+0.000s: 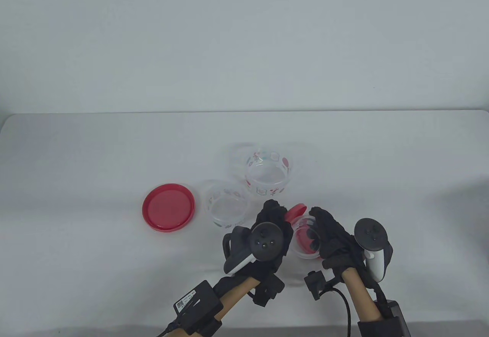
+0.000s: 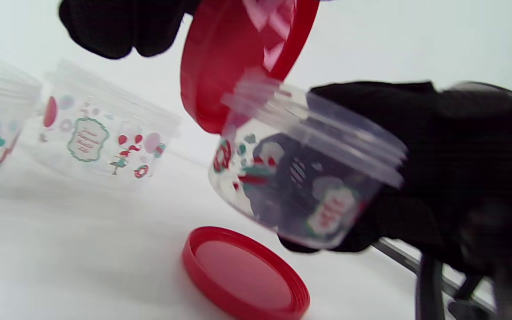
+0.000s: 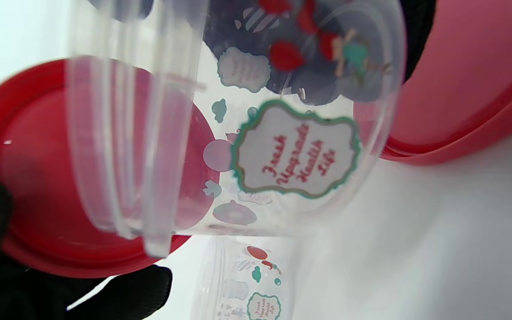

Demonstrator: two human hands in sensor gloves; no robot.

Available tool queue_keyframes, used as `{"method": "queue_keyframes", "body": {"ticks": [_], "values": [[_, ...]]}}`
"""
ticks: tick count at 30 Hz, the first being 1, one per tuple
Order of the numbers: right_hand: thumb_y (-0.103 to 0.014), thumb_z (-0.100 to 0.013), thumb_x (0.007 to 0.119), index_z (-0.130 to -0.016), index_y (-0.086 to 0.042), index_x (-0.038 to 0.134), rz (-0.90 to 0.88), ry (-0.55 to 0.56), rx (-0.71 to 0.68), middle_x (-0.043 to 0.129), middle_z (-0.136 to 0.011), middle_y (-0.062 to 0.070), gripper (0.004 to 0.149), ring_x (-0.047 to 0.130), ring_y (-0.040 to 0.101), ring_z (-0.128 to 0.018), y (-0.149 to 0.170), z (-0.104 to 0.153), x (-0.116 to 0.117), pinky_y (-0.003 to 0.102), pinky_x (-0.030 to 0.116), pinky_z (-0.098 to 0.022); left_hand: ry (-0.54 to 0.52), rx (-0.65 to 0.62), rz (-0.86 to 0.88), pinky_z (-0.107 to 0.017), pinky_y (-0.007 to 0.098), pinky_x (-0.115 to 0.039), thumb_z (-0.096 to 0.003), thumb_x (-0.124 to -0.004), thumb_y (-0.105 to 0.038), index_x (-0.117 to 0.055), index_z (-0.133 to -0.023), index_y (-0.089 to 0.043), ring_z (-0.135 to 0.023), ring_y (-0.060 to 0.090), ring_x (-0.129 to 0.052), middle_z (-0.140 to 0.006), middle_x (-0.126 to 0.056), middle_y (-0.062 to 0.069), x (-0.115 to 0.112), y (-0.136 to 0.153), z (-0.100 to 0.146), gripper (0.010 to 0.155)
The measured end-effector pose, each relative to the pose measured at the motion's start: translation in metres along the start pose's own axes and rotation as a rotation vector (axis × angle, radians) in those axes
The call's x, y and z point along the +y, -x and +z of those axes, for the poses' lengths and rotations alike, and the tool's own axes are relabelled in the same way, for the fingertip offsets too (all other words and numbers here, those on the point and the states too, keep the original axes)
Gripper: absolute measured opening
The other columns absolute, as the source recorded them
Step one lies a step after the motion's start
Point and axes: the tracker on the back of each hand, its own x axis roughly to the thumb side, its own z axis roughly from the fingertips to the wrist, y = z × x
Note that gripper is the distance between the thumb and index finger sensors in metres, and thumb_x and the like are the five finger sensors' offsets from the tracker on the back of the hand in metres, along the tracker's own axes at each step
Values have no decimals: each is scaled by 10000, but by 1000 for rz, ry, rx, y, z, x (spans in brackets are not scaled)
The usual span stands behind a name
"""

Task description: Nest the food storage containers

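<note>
My left hand (image 1: 276, 218) grips a small red lid (image 1: 297, 211), lifted and tilted just off the mouth of a small clear printed container (image 1: 305, 234). My right hand (image 1: 324, 232) holds that container, tilted above the table. In the left wrist view my left fingers (image 2: 118, 26) hold the lid (image 2: 238, 58) at the top, and the right hand (image 2: 438, 169) wraps the container (image 2: 305, 178). The right wrist view shows the container (image 3: 260, 124) close up, with the held lid (image 3: 38, 178) behind it.
A second red lid (image 2: 245, 273) lies on the table under the held container. A large red lid (image 1: 168, 207) lies to the left. Two larger clear printed containers (image 1: 227, 207) (image 1: 269, 173) stand open just beyond my hands.
</note>
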Motion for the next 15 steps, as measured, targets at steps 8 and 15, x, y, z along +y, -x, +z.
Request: {"method": "queue_keyframes", "body": {"ticks": [8, 15], "values": [[-464, -662, 500, -1081, -4, 541, -37, -13, 27, 643, -1029, 273, 623, 719, 469, -784, 6, -2, 5, 533, 723, -467, 6, -135, -139, -746, 594, -565, -641, -395, -411, -126, -1043, -146, -1100, 506, -458, -1202, -165, 256, -23, -6, 14, 551], [-470, -664, 491, -1097, -4, 494, -70, -48, 53, 604, -1048, 271, 637, 682, 473, -805, 11, -3, 9, 544, 697, -484, 12, -161, -199, -790, 544, -521, -656, -416, -420, -128, -1057, -182, -1122, 480, -367, -1221, -252, 195, -36, 0, 23, 548]]}}
